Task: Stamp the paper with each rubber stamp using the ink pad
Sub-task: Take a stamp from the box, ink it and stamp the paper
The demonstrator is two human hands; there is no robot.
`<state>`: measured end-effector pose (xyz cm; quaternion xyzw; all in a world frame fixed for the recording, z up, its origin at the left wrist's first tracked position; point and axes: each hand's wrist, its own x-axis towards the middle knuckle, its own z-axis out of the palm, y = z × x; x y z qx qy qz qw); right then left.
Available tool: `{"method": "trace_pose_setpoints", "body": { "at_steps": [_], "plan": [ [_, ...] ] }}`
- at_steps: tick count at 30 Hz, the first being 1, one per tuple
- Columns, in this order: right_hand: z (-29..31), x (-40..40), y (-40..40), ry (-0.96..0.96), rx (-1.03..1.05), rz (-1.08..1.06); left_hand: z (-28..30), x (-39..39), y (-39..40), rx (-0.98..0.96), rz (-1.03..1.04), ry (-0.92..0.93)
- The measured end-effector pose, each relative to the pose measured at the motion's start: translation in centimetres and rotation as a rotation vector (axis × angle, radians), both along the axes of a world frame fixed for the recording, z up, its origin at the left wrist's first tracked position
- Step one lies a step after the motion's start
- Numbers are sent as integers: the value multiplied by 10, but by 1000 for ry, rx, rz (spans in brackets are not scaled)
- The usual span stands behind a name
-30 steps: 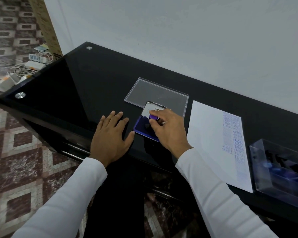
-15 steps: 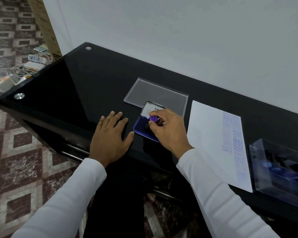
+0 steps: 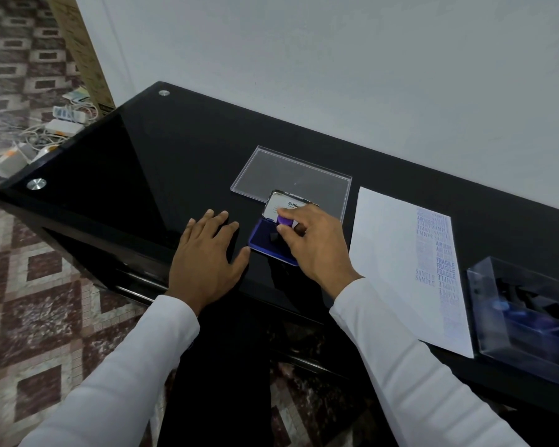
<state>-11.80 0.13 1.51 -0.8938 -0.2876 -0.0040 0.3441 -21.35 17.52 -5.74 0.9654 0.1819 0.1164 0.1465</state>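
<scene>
A blue ink pad (image 3: 262,239) lies open on the black table, its white-lined lid (image 3: 281,204) tilted up behind it. My right hand (image 3: 313,246) pinches a rubber stamp with a purple knob (image 3: 284,220) and holds its dark base down on the pad. My left hand (image 3: 207,256) rests flat on the table just left of the pad, fingers spread. To the right lies a white paper (image 3: 397,262) with a column of blue stamped words along its right side.
A clear plastic lid (image 3: 291,175) lies flat behind the ink pad. A clear box (image 3: 526,314) holding more stamps stands at the right, beside the paper. The table (image 3: 126,162) ends at the left over a tiled floor with cables.
Almost nothing has moved. My right hand keeps the stamp on the ink pad and my left hand stays flat on the table.
</scene>
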Motion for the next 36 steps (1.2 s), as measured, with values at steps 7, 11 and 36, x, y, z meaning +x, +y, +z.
{"method": "trace_pose_setpoints", "body": {
  "at_steps": [7, 11, 36],
  "plan": [
    [3, -3, -15, -4, 116, -50, 12, 4, -11, -88, -10, -72],
    [9, -1, -42, -12, 136, -103, 26, 15, -39, -162, -62, -111],
    [14, 10, -233, -64, 87, -509, 33, 95, -219, -203, -467, -42]
  ]
}}
